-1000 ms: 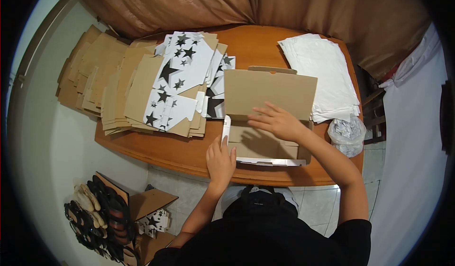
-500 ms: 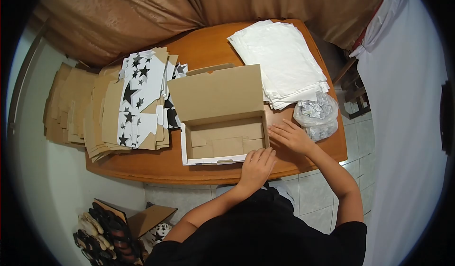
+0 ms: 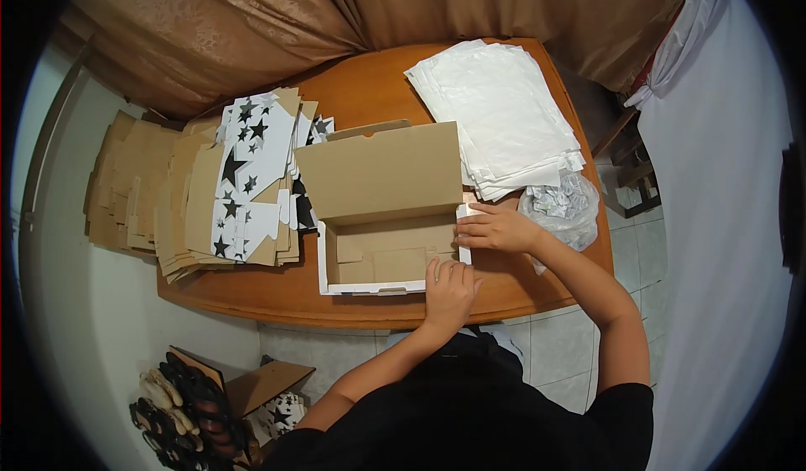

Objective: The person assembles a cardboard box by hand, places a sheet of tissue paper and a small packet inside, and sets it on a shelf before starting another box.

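Observation:
A cardboard box (image 3: 378, 173), brown inside and white along its outer edges, stands on the table with its lid raised at the back. Inside, folded flaps lie on its bottom. My left hand (image 3: 451, 295) is closed over the front wall near the right corner, fingertips hooked over the top edge. On the right wall, my right hand (image 3: 501, 227) has its fingers reaching over the edge into the box, the thumb hidden.
Flat cardboard blanks (image 3: 189, 206), some printed with black stars, are piled left of the box. White paper sheets (image 3: 508, 110) are stacked at the back right. Just in front of them sits a clear plastic bag (image 3: 579, 219) of small pieces. Shoes (image 3: 189, 412) lie below left.
My right hand has moved left, its fingers now over the box's right wall. My left hand has shifted slightly left along the front edge. The white right edge now shows more.

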Motion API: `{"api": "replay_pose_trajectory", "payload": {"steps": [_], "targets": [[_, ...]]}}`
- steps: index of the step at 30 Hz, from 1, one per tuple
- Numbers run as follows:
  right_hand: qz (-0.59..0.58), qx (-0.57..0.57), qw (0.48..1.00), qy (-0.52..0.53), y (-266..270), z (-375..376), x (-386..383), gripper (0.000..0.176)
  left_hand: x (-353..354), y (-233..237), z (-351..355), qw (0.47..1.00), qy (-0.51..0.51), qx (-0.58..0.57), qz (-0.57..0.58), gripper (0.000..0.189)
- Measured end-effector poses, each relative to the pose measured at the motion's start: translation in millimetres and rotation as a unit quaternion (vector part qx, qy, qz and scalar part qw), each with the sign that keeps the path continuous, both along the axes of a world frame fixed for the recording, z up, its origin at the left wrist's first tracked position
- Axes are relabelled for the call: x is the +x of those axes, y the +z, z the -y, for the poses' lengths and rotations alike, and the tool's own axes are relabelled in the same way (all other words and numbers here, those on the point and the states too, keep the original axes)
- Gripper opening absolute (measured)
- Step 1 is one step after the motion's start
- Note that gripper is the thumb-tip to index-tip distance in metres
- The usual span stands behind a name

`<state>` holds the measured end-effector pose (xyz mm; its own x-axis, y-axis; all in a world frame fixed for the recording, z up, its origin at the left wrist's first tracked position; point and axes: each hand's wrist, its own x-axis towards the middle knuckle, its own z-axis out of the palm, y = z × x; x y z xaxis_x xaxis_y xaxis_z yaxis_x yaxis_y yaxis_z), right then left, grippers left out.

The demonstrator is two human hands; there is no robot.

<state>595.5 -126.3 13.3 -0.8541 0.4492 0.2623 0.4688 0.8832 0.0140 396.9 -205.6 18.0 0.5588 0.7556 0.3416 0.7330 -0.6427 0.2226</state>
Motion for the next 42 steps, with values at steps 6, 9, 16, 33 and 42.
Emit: {"api": "replay_pose_trajectory", "payload": {"steps": [6,9,16,33,42], "targets": [[0.01,0.007,0.998,0.066,5,-32,-3,0.025,6,3,-2,0.999,0.026,-0.016,-0.025,0.029],[0.007,0.025,0.996,0.083,9,-40,-2,0.024,6,4,-1,0.998,0.034,-0.056,-0.009,0.032],[0.011,0.034,0.994,0.107,9,-50,-6,0.019,7,3,-1,0.996,0.042,-0.073,-0.002,0.028],[0.141,0.017,0.985,0.096,17,-56,-17,0.009,11,-1,-10,0.986,0.04,-0.146,0.068,0.033],[-0.021,0.067,0.997,0.03,-3,-38,0,0.021,0,-4,-19,0.969,0.026,-0.231,0.085,0.045]]}}
